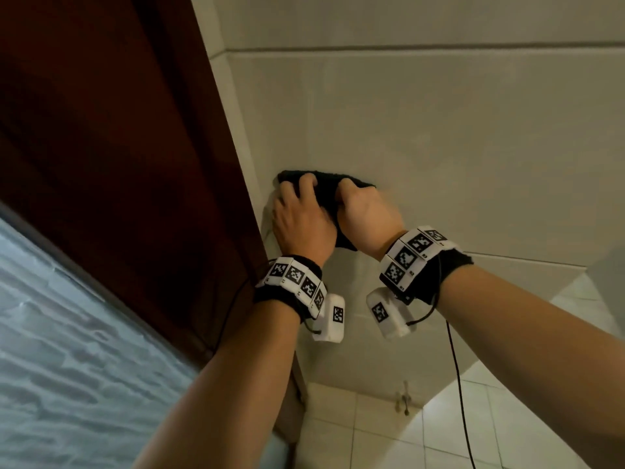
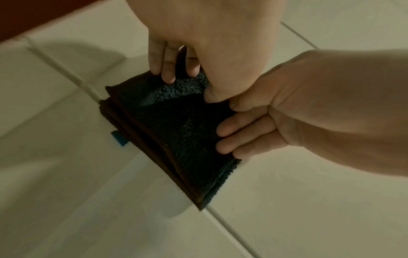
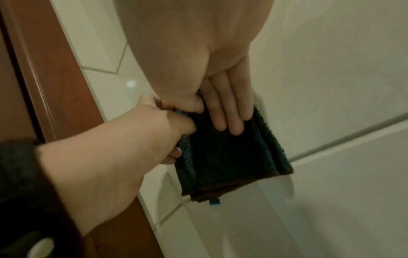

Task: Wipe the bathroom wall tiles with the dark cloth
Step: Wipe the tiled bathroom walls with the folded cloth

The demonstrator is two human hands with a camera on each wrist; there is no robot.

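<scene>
From the head view we see our left hand and right hand side by side on the dark cloth, which lies against the pale wall tiles just right of the dark red-brown door frame. Both sets of fingers bend over the cloth's upper part. Marker bands wrap both wrists, a black cable hangs from the right one, and far below lie the floor tiles and a frosted pane at the left.

The left wrist view shows what the head view hides: the cloth is folded in layers, with a brown edge and a small blue tag poking out. Our left hand lays its fingers flat on the fabric, thumb tucked at its edge, while the right hand pinches a raised fold with curled fingertips. A grout line runs beneath the cloth.

The right wrist view gives the other side: our right hand rests two straight fingers on the cloth, thumb nipping its top edge. The left hand grips the cloth's left border, fingers curled behind it. The tag hangs at the bottom corner, and the door frame stands close at the left.
</scene>
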